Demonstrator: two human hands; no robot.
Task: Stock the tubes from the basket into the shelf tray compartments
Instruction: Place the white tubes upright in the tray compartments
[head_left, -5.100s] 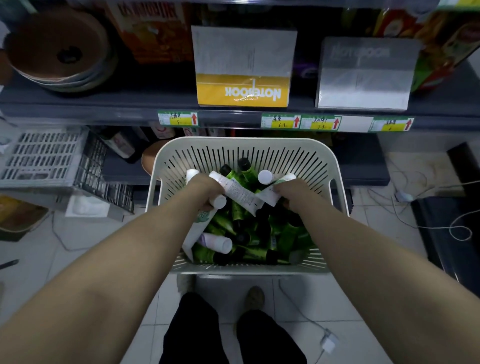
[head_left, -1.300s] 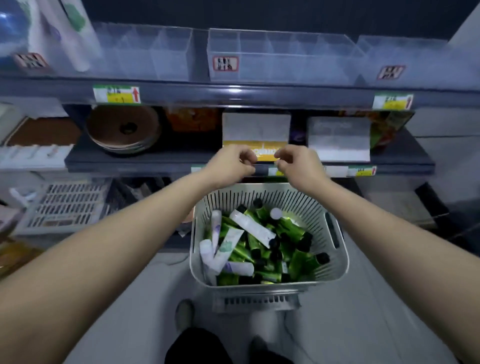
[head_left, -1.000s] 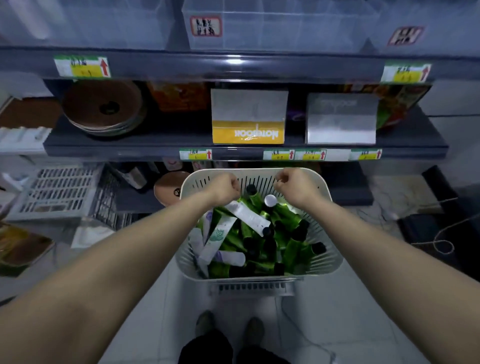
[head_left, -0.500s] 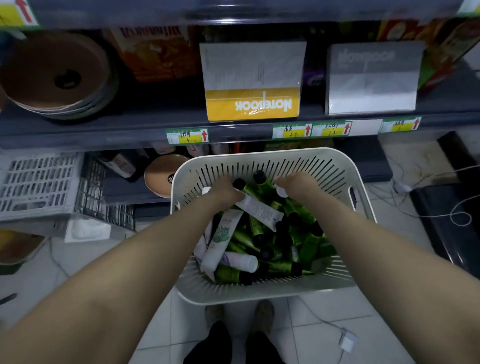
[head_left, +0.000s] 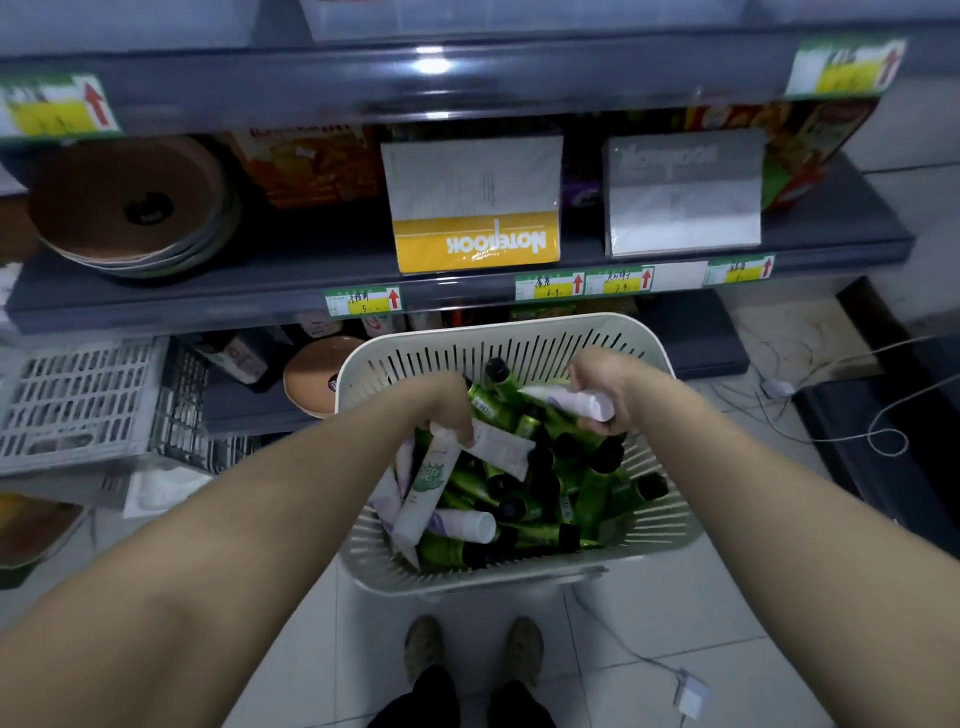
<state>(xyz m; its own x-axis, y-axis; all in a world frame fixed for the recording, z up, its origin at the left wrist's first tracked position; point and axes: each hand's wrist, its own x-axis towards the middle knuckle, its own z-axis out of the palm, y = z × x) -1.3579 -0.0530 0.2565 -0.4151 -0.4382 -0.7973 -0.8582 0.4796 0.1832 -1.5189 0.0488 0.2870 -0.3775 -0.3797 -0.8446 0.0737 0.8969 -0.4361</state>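
A cream slotted basket stands on the floor below me, filled with several green tubes with black caps and some white tubes. My right hand is inside it near the far rim, closed around a white tube that lies across its fingers. My left hand grips another white tube in the middle of the pile. A white and green tube leans on the basket's left side. The clear shelf trays show only as a strip at the top edge.
A dark shelf behind the basket carries a yellow notebook pack, a grey notebook pack and brown discs. A white crate sits at lower left. Cables and a plug adapter lie on the tiled floor. My shoes stand just before the basket.
Both hands came down from shelf height into the basket with closed fists. Each has now closed on a white tube, and the right one has lifted its tube off the pile.
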